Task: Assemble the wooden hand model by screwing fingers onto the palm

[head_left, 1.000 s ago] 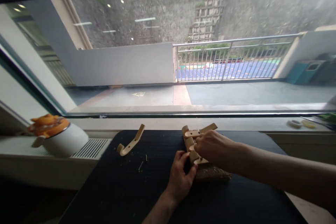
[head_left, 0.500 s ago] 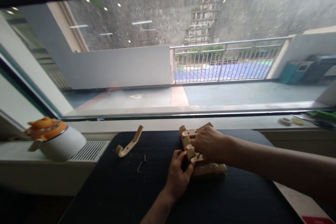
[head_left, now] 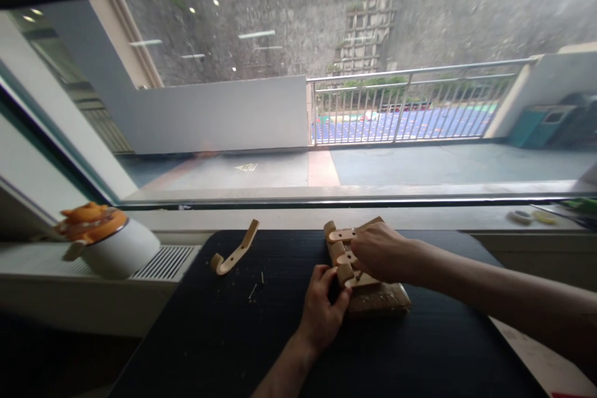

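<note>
My left hand is closed on the curled end of the nearest wooden hook, thumb and fingers pinching it. That hook lies across a rough-edged wooden board. A screw seems to stand in the hook. Beyond it, a middle wooden hook and a far wooden hook also lie across the board. Over the hooks' straight parts, my right hand is balled into a fist; whatever it grips is hidden beneath the fingers.
A loose wooden hook rests on the black table, with two screws near it. A white pot with an orange lid stands on the left sill. Tape rolls lie at the right, below the window.
The view has shifted slightly. My right fist has turned or drawn back a little, uncovering more of the middle hook. My left hand keeps its hold on the nearest hook.
</note>
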`<state>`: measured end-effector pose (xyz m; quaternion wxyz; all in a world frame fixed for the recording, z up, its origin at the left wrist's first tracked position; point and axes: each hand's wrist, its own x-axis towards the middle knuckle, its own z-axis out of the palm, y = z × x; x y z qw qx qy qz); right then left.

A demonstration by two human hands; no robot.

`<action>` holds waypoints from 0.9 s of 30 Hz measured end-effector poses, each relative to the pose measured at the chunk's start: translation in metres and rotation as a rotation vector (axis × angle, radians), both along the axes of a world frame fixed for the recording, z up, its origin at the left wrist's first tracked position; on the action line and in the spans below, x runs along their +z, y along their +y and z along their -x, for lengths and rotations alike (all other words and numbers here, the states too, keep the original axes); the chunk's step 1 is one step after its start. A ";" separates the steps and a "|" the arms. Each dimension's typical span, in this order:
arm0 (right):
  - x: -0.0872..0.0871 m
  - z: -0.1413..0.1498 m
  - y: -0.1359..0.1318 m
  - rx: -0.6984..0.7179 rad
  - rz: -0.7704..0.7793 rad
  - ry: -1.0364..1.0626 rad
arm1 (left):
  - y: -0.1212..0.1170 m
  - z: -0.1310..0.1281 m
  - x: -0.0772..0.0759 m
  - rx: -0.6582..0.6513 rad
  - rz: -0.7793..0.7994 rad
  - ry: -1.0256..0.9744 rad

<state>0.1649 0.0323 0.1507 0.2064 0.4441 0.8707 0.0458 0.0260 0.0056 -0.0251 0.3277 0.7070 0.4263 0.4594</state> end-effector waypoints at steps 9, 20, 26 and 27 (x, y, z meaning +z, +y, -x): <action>0.020 0.003 -0.014 0.002 0.025 0.023 | 0.001 0.000 0.001 -0.007 -0.016 -0.007; 0.004 0.002 -0.009 0.125 0.021 0.122 | 0.000 -0.001 0.002 -0.020 0.014 -0.009; -0.001 0.005 0.004 -0.049 -0.062 0.068 | -0.001 0.000 0.003 -0.024 0.017 -0.009; 0.000 0.004 0.005 -0.075 -0.076 0.057 | -0.001 0.000 0.003 -0.022 0.018 -0.009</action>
